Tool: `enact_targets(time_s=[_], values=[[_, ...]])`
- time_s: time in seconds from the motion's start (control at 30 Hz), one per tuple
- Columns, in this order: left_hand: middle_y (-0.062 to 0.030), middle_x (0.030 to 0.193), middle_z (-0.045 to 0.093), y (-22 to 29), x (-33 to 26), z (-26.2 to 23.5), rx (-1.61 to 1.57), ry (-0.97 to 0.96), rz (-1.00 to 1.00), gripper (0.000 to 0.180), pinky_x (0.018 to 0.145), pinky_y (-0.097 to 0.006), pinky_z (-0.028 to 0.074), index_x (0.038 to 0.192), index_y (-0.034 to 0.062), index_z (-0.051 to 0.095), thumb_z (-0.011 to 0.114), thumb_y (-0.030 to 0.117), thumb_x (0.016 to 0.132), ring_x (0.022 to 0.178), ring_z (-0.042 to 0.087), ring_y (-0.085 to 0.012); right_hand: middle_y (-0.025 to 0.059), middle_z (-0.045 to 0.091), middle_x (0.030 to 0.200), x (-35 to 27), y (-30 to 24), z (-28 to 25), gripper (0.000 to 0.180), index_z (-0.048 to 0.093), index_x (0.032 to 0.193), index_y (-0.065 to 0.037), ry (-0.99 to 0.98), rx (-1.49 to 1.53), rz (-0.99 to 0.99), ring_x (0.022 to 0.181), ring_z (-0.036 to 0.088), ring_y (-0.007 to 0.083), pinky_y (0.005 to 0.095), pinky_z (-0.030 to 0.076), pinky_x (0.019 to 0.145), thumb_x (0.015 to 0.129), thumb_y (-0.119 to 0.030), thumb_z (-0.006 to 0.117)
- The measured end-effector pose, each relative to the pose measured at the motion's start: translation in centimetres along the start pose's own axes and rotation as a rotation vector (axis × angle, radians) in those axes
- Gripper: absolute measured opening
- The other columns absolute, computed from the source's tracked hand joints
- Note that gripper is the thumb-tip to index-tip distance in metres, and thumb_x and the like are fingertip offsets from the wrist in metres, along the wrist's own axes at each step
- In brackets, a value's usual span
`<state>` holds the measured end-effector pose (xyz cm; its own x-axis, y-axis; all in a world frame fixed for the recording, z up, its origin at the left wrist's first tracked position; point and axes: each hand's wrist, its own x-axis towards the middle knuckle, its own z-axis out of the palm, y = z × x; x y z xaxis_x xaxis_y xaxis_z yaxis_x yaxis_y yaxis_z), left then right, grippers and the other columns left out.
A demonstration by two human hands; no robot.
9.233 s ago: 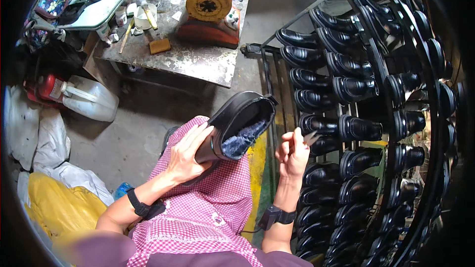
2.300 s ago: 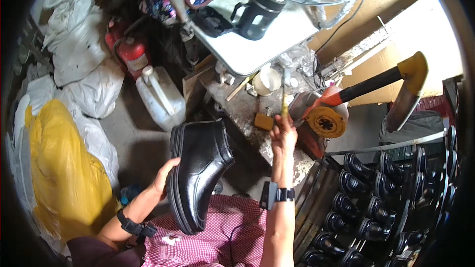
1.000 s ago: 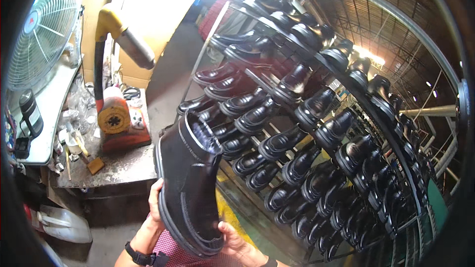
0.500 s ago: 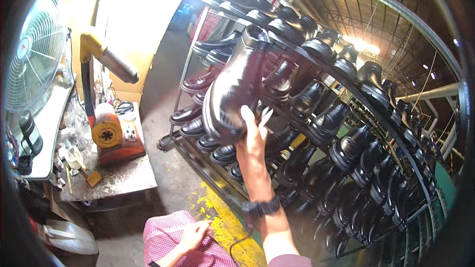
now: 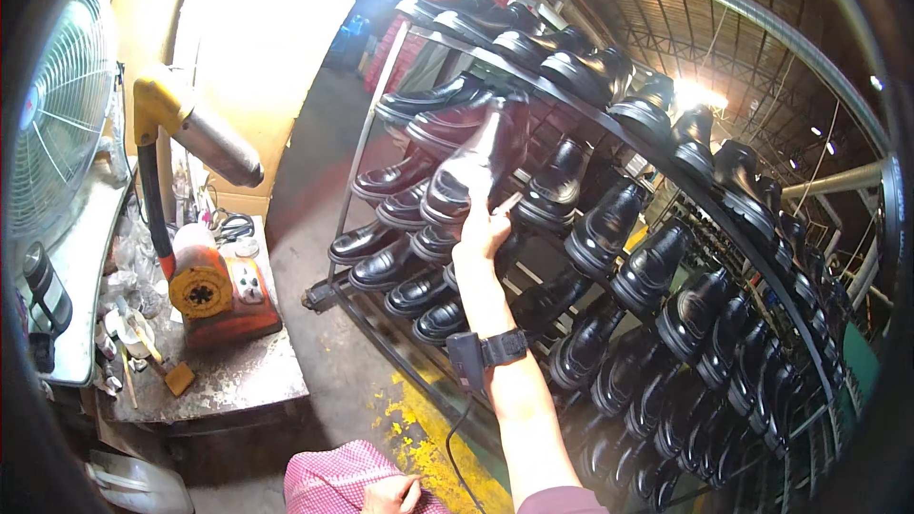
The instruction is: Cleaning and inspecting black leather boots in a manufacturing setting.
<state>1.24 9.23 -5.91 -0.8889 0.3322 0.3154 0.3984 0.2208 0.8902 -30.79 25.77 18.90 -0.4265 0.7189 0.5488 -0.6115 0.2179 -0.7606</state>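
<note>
In a workshop beside a tall rack (image 5: 666, 181) of black boots, my right hand (image 5: 481, 238), fingers wrapped round the boot (image 5: 471, 167), has now lifted it off my lap onto an upper shelf, while my left hand (image 5: 386, 493) rests loosely curled on my lap.

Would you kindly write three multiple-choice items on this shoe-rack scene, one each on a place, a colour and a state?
1. Where is the right hand?
A. On the fan
B. At a black boot on the rack
C. On the floor

2. What colour is the machine on the workbench?
A. Orange-red
B. Blue
C. White

3. How is the left hand?
A. Raised to the rack
B. Holding a boot
C. Low on the pink checked cloth

Key: 1 B, fingers reach the boot's heel on the rack; 2 A, its body is orange-red; 3 C, it rests at the lower edge.
</note>
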Motion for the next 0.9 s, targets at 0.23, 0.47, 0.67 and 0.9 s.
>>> enact_targets(time_s=[0.23,0.47,0.67,0.9], values=[[-0.0148,0.072,0.06,-0.2,0.8,0.4,-0.029,0.002,0.052,0.012,0.06,-0.036,0.047,0.085,0.0033,0.062,0.057,0.012,0.079,0.065,0.059,-0.03,0.0122,0.059,0.069,6.8,4.4,0.4,0.034,0.054,0.093,0.0,0.068,-0.012,-0.105,0.042,0.049,0.0144,0.0237,0.032,0.032,0.08,-0.031,0.062],[-0.0152,0.073,0.061,0.0,1.9,-0.2,-0.008,0.018,0.067,0.012,0.061,-0.037,0.048,0.085,0.0029,0.062,0.058,0.011,0.077,0.066,0.059,-0.0308,0.017,0.059,0.07,8.2,4.1,0.4,0.041,0.05,0.101,-0.002,-0.138,0.151,0.206,0.042,0.049,0.0164,0.0247,0.031,0.03,0.081,-0.036,0.06],[-0.0144,0.07,0.06,-1.4,2.6,0.1,0.006,0.105,0.146,0.01,0.057,-0.036,0.047,0.082,0.0032,0.062,0.058,0.011,0.078,0.062,0.058,-0.0302,0.0258,0.061,0.086,3.7,0.2,1.1,0.046,0.039,0.121,-0.002,-0.097,0.036,0.17,0.047,0.058,0.0191,0.0241,0.039,0.037,0.087,-0.029,0.054],[-0.0139,0.069,0.059,-2.0,2.7,0.4,0.004,0.077,0.144,0.01,0.057,-0.036,0.047,0.082,0.0034,0.062,0.057,0.012,0.078,0.061,0.058,-0.0293,0.0167,0.065,0.08,0.9,3.3,5.1,0.041,0.061,0.088,0.006,-0.451,-0.185,0.293,0.042,0.052,0.0137,0.0254,0.042,0.043,0.082,-0.035,0.061]])
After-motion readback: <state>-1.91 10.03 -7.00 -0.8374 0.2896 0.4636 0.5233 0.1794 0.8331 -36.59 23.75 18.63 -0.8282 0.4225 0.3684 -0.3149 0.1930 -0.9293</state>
